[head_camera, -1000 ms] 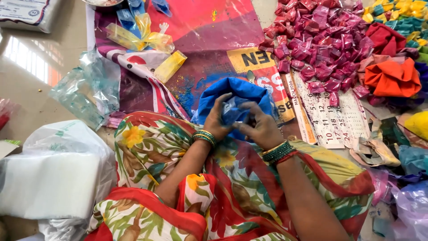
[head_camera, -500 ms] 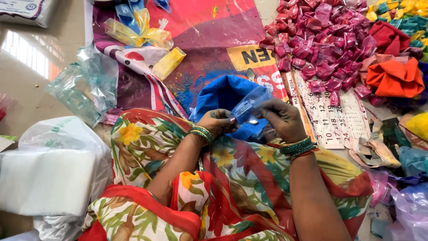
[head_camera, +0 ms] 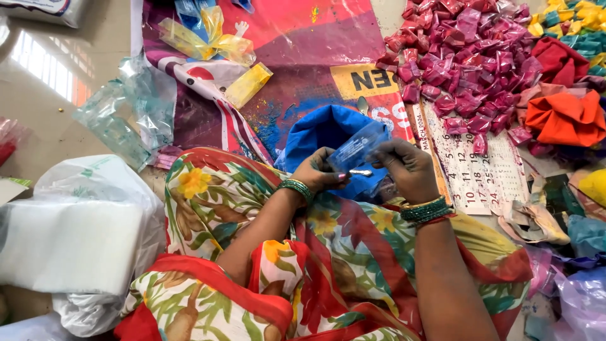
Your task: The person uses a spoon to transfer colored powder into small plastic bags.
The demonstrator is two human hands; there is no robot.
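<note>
Two hands meet over the lap, above a floral cloth (head_camera: pixel 341 252). Left hand (head_camera: pixel 319 172), green bangles at the wrist, pinches the lower edge of a small clear pouch (head_camera: pixel 358 146) and a metal spoon (head_camera: pixel 361 172). Right hand (head_camera: pixel 409 167) grips the pouch's right side, fingers curled. Pouch sits tilted, just in front of an open blue bag (head_camera: pixel 328 129) of powder. Left of the lap: a white plastic sack (head_camera: pixel 76 233). Beside the blue bag, on a printed sheet (head_camera: pixel 297 50): spilled blue powder (head_camera: pixel 271 120), a yellow packet (head_camera: pixel 249 84), a calendar page (head_camera: pixel 473 170). Farther left, crumpled clear bags (head_camera: pixel 123 120). Far right: orange bag (head_camera: pixel 565 117), heap of pink packets (head_camera: pixel 467 57). Farthest: yellow and blue packets (head_camera: pixel 577 19).
</note>
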